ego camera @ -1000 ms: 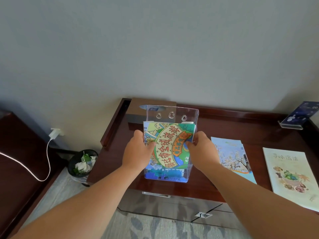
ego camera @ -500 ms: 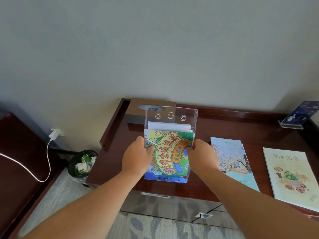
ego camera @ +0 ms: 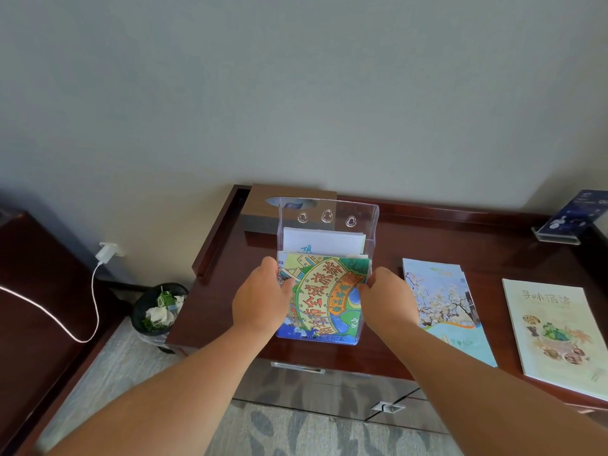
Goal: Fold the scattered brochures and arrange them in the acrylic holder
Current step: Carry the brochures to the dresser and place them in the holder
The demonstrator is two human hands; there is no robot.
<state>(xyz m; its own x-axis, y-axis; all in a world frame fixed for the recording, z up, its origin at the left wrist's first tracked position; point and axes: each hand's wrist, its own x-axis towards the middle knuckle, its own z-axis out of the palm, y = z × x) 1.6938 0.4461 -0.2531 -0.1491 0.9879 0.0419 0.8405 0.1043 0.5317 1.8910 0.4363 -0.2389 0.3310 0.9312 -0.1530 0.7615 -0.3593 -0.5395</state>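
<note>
A clear acrylic holder (ego camera: 371, 222) stands on the dark wooden desk (ego camera: 460, 238). A colourful folded brochure (ego camera: 324, 296) with a cartoon map sits low in its front pocket. My left hand (ego camera: 261, 296) pinches the brochure's left edge and my right hand (ego camera: 388, 297) pinches its right edge. Behind it a white brochure (ego camera: 324, 241) stands in the holder. To the right, a blossom-tree brochure (ego camera: 441, 304) and a pale food booklet (ego camera: 559, 330) lie flat on the desk.
A brown tissue box (ego camera: 263, 200) stands behind the holder. A small blue sign in an acrylic stand (ego camera: 569, 218) is at the back right. A waste bin (ego camera: 159, 309) sits on the floor to the left, near a white charger cable (ego camera: 95, 291).
Both hands have pushed the colourful brochure down into the holder's front pocket. The white brochure behind it, hidden before, now shows above it.
</note>
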